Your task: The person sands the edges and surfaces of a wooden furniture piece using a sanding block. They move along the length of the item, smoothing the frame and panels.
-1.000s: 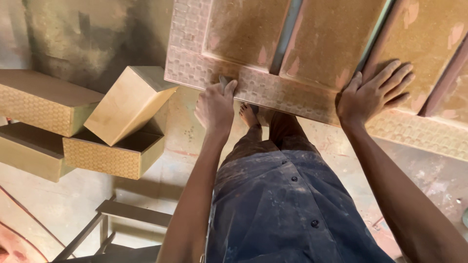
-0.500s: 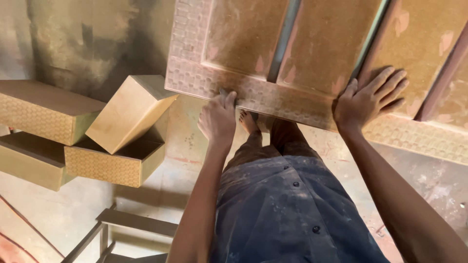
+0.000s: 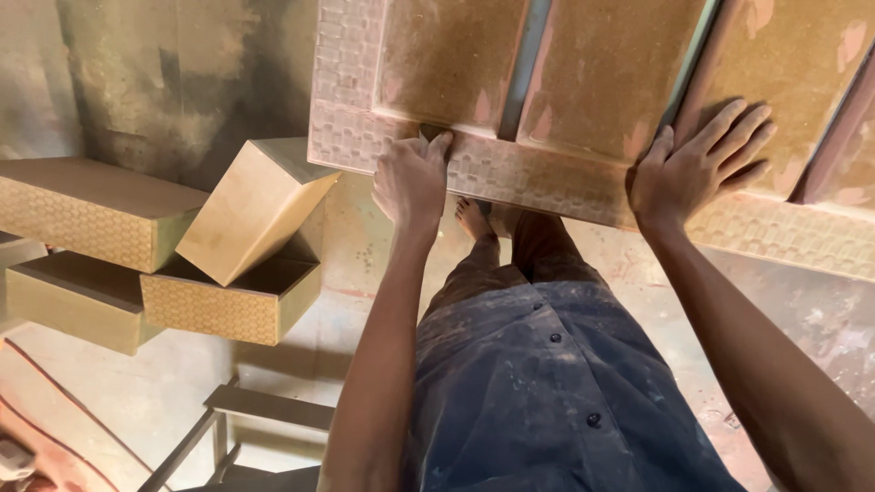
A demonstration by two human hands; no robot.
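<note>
Resting on the carved door panel (image 3: 583,100), left hand (image 3: 412,178) curls closed, right hand (image 3: 697,169) lies spread flat.

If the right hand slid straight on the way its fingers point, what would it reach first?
The right hand lies flat on the carved wooden panel, fingers aimed up and right. It would probably meet the dark raised strip first; depth is hard to judge.

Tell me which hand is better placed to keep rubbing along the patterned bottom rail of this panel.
Probably the left hand: it is curled on the patterned rail of the panel, fingertips at its upper edge. The right hand lies flat with fingers spread, seemingly just steadying it.
</note>
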